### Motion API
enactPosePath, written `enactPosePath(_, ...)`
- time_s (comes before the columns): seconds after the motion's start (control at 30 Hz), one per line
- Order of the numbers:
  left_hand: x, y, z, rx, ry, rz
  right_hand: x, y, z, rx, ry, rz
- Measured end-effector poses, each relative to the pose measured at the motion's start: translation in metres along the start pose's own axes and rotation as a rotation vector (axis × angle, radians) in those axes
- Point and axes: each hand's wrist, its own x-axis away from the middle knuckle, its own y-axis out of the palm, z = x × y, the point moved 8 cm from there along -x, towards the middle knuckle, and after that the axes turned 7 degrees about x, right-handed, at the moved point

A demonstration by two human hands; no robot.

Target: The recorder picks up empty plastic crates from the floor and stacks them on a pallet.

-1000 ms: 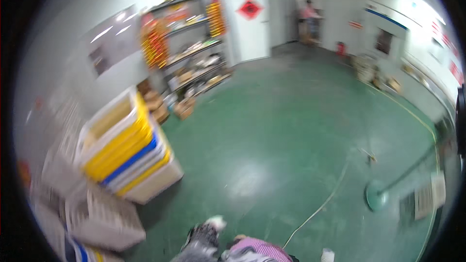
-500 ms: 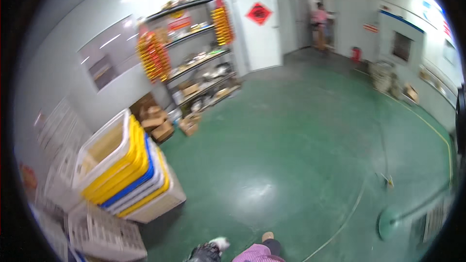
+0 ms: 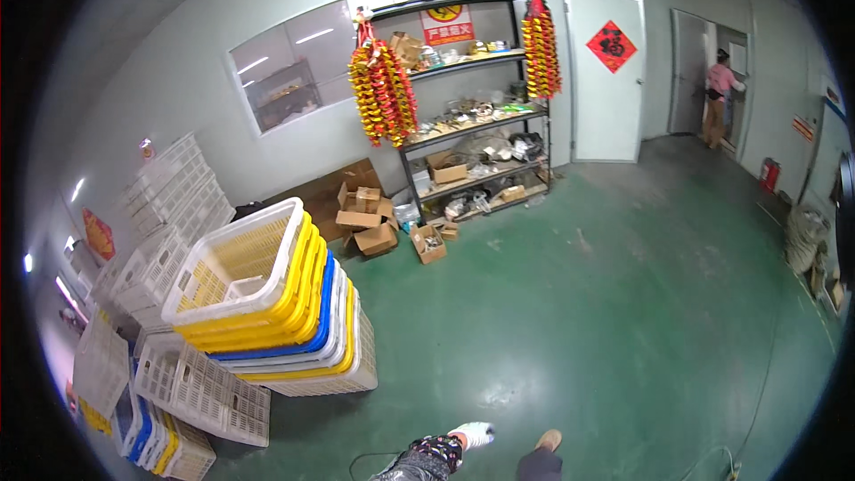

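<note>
My left hand (image 3: 475, 433), in a white glove with dark marks, reaches in from the lower edge below a dark patterned sleeve (image 3: 432, 459). Nothing shows in it, but its fingers are too small to make out. My right hand is out of view. Nearest to the left hand, to its upper left, a tall stack of nested plastic baskets (image 3: 307, 289) in white, yellow and blue leans on the green floor (image 3: 499, 321). One of my shoes (image 3: 549, 439) shows beside the hand.
More white crates (image 3: 200, 387) stand at the left. Cardboard boxes (image 3: 370, 236) lie by a black metal shelf (image 3: 476, 134). A white door (image 3: 606, 80) is in the far wall. Another person (image 3: 720, 93) stands in a doorway. A cable (image 3: 757, 410) lies at the right.
My view has swung left, so the shelf and baskets sit further right. The pink striped cloth at the lower edge has left view. More of my left sleeve and glove shows.
</note>
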Motion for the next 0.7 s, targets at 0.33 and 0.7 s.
enactPosePath(0.33, -0.083, -0.137, -0.037, 0.159, -0.386, 0.237, -0.377, -0.130, 0.046, 0.046, -0.161, -0.023)
enactPosePath(0.7, -0.256, -0.254, -0.080, 0.432, -0.341, 0.171, -0.629, -0.390, -0.142, -0.385, -0.168, -0.204)
